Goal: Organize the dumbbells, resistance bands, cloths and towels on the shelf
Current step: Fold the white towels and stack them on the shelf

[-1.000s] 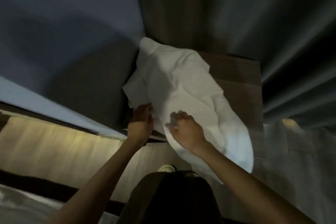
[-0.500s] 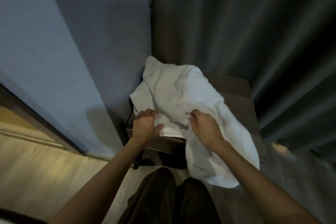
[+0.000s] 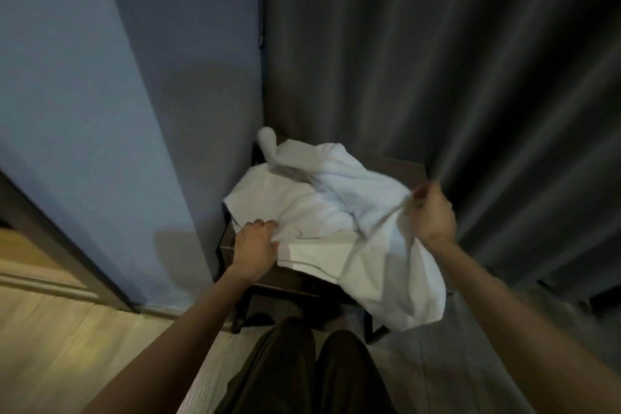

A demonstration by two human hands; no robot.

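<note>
Shows the right hand (image 3: 433, 212) further out than half a second ago, now raised over the right edge of the shelf (image 3: 408, 166), with a towel fold drawn taut. Pinches that fold of the white towel (image 3: 349, 208) between curled fingers and thumb. Grips the towel's near edge with the left hand (image 3: 257, 245), fingers bent, at the shelf's front left corner. Leaves the towel bunched across the shelf top, one end draped past the shelf's front right edge.
</note>
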